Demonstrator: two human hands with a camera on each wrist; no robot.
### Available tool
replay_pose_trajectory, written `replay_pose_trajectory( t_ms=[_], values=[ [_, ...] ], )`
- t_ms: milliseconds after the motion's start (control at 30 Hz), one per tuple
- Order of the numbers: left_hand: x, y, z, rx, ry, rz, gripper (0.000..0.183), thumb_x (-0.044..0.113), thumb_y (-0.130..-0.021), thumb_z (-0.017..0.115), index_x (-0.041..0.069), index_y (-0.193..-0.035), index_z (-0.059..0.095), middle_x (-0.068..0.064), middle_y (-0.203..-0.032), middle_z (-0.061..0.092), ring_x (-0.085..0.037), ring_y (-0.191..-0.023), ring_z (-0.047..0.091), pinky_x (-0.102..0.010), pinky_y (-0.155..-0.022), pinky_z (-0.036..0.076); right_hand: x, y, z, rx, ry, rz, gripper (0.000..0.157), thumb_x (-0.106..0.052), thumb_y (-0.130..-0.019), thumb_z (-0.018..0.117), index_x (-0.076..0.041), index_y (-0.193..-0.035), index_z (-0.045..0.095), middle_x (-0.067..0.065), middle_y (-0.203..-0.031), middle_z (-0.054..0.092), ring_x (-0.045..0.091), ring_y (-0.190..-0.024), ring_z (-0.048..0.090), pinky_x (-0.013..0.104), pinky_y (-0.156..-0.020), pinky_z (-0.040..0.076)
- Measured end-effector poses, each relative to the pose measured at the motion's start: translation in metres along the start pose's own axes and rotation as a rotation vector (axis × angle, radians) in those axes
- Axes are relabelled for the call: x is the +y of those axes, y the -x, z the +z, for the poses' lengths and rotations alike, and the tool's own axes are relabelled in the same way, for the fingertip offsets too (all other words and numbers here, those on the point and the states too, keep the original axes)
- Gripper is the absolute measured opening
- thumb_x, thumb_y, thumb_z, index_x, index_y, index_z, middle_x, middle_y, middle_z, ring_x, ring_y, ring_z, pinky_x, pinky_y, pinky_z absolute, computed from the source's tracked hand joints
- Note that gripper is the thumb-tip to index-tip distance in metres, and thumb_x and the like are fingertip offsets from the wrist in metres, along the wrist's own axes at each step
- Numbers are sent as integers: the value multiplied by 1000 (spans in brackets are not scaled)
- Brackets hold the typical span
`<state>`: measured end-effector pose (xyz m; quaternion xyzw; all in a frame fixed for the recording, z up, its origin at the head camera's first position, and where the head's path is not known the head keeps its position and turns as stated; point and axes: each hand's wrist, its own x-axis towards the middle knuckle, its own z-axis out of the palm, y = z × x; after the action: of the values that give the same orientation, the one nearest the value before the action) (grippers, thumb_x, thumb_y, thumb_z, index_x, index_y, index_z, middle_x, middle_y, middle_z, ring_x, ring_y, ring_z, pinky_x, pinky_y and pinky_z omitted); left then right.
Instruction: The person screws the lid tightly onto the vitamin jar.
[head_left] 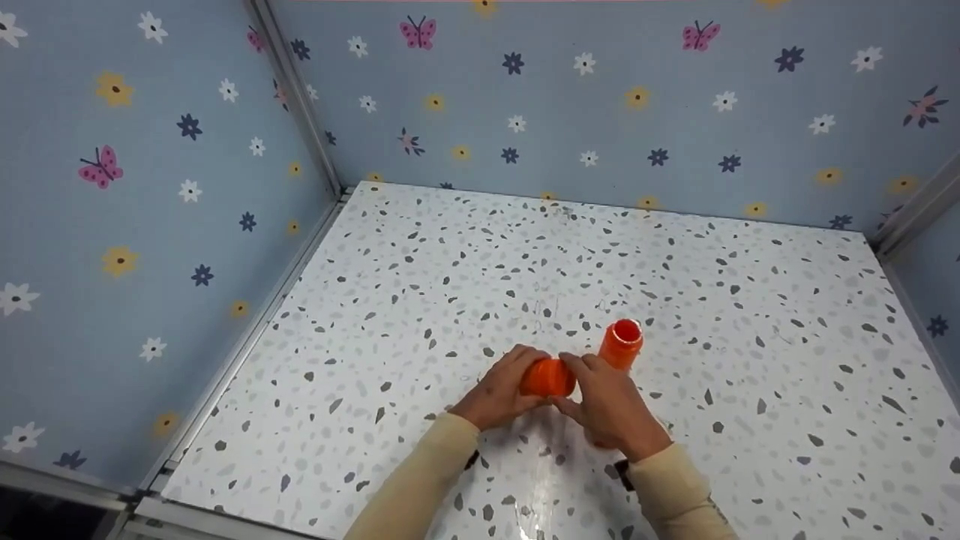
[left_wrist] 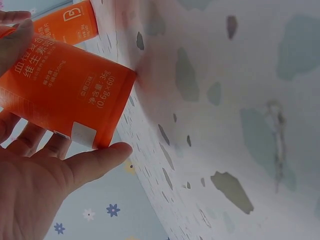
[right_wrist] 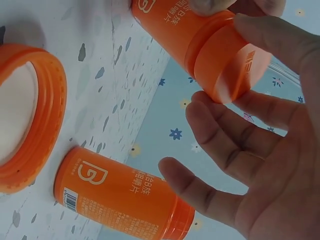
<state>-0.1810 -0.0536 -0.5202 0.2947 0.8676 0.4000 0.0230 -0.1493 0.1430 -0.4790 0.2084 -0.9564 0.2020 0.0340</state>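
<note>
loose cap [right_wrist: 51,102] lies beneath the right hand [head_left: 609,401], which pinches the lid [right_wrist: 220,65] of a bottle [left_wrist: 65,95] gripped by the left hand [head_left: 499,386]. keeping lid and bottle aligned should serve best.

A speckled white table [head_left: 420,285] is bordered by pale blue walls [head_left: 555,105] printed with pink butterflies [head_left: 418,34] and various flowers [head_left: 637,97]. A metal post [head_left: 298,97] rises at the far left corner; a metal rail [head_left: 249,340] lines the table's left side.

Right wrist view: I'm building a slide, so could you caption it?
Right hand holds the lid of an orange bottle, with an uncapped bottle and a loose lid nearby.
</note>
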Motion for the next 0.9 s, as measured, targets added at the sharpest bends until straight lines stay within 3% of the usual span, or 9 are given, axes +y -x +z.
replay_pose_trajectory(
  t_ms=[133, 233, 367, 533, 733, 900],
  values=[
    [-1, 0, 0, -3, 0, 0, 55, 24, -86, 79, 8, -132, 53, -4, -128, 53, -19, -111, 57, -33, -97, 50, -1, -1, 2, -19, -29, 55, 68, -40, -85, 79, 2, -134, 57, 17, -118, 65, 32, -103, 64, 46, -90, 54],
    [-1, 0, 0, -6, -5, -2, 55, 18, -86, 80, 9, -133, 53, -4, -129, 53, -19, -113, 56, -34, -98, 49, 0, -1, 3, -18, -43, 52, 76, -41, -83, 81, 3, -138, 52, 19, -124, 63, 34, -108, 62, 48, -93, 53],
    [-1, 0, -1, -9, -11, -8, 57, 10, -84, 81, 10, -133, 52, -3, -129, 53, -18, -117, 56, -35, -102, 47, 2, -1, 3, 23, -22, -50, 78, -28, -78, 87, -6, -142, 50, 15, -130, 60, 33, -112, 61, 49, -93, 53],
    [-1, 0, 0, -10, 24, -22, 57, 12, -83, 82, 13, -133, 54, -1, -128, 53, -17, -116, 55, -33, -102, 47, 3, 0, 1, 91, 0, -152, 63, -14, -76, 88, -9, -132, 59, 10, -116, 65, 29, -104, 63, 46, -90, 54],
    [0, 1, 0, -14, 37, -31, 54, 20, -85, 81, 14, -132, 54, -1, -128, 53, -16, -113, 56, -32, -99, 49, -1, 0, 0, 32, -10, -41, 63, -27, -82, 84, -2, -134, 58, 13, -112, 65, 28, -96, 63, 43, -86, 56],
    [0, 0, -1, -19, 30, -36, 53, 26, -87, 79, 14, -132, 54, -2, -128, 53, -17, -110, 56, -30, -96, 50, -3, -2, 2, -8, -35, 64, 65, -38, -85, 79, 1, -132, 58, 16, -116, 66, 31, -100, 64, 45, -89, 55]
  ],
)
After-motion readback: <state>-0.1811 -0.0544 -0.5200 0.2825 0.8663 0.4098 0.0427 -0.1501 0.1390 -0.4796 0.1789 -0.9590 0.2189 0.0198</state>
